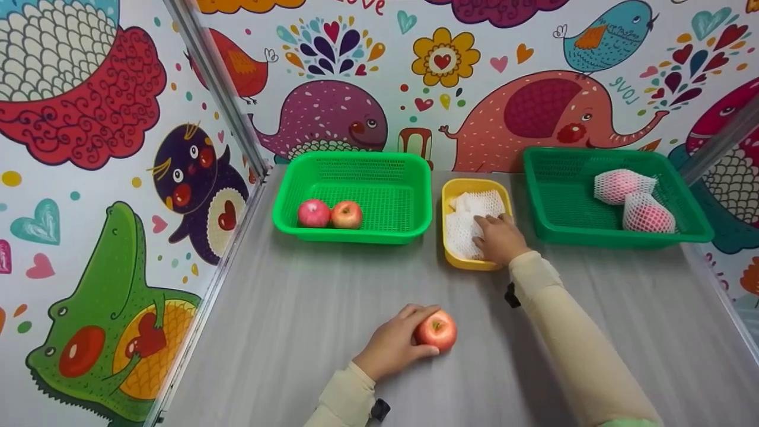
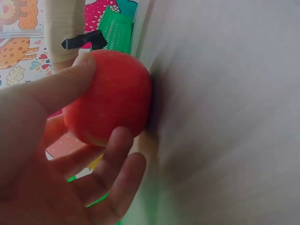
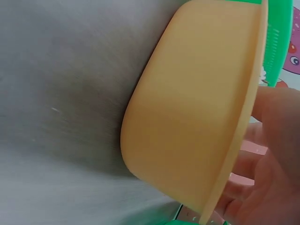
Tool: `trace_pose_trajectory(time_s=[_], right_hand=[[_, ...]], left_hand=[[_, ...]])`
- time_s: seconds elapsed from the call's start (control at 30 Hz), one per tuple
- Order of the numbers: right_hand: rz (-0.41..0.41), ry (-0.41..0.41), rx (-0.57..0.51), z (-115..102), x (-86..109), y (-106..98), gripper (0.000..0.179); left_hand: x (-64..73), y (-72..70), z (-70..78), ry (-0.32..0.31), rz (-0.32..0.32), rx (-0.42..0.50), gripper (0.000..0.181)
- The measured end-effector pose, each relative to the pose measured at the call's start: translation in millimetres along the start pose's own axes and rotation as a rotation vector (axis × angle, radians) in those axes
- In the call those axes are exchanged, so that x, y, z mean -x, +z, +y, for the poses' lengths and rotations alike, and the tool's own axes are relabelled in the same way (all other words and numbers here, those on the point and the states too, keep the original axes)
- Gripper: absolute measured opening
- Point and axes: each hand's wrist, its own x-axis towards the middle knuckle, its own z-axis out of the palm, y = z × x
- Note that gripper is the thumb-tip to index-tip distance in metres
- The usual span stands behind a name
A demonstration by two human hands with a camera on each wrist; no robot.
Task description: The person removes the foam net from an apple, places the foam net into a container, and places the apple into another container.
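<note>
On the grey table, a red apple (image 1: 437, 331) stands with its stem up. My left hand (image 1: 396, 344) grips it from the left, thumb and fingers around its sides. The left wrist view shows the apple (image 2: 117, 96) close up, with the thumb and several curved fingers against it. My right hand (image 1: 501, 238) reaches over the right rim of a yellow basket (image 1: 474, 264). Its fingertips rest on white foam net sleeves (image 1: 465, 231), thumb and forefinger apart. From the right wrist, the basket's wall (image 3: 187, 103) hides the fingertips (image 3: 255, 133) partly.
A light green basket (image 1: 379, 236) at the back left holds two bare apples (image 1: 345, 214). At the back right, a dark green basket (image 1: 593, 238) contains two net-covered fruits (image 1: 647, 214). Patterned walls (image 1: 332, 112) enclose the table (image 1: 267, 332) at the back and sides.
</note>
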Motion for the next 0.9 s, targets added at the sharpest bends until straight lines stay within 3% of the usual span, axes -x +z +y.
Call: trace_pose_trajectory(time_s=[0.37, 0.53, 0.7, 0.9], right_hand=[[-0.159, 0.083, -0.018, -9, -11.7, 9, 0.067], [-0.226, 0.145, -0.089, -11, -17.8, 7, 0.072], [-0.251, 0.147, -0.126, -10, -21.6, 6, 0.076], [-0.269, 0.144, -0.085, -7, -22.0, 3, 0.074]], left_hand=[[-1.7, 1.1, -0.4, -0.008, -0.011, 0.016, 0.075], [-2.1, 0.2, -2.2, -0.009, -0.009, 0.026, 0.075], [-1.5, 0.6, -3.7, -0.001, -0.003, 0.018, 0.076], [-0.6, 1.2, -3.9, -0.003, -0.009, 0.019, 0.075]])
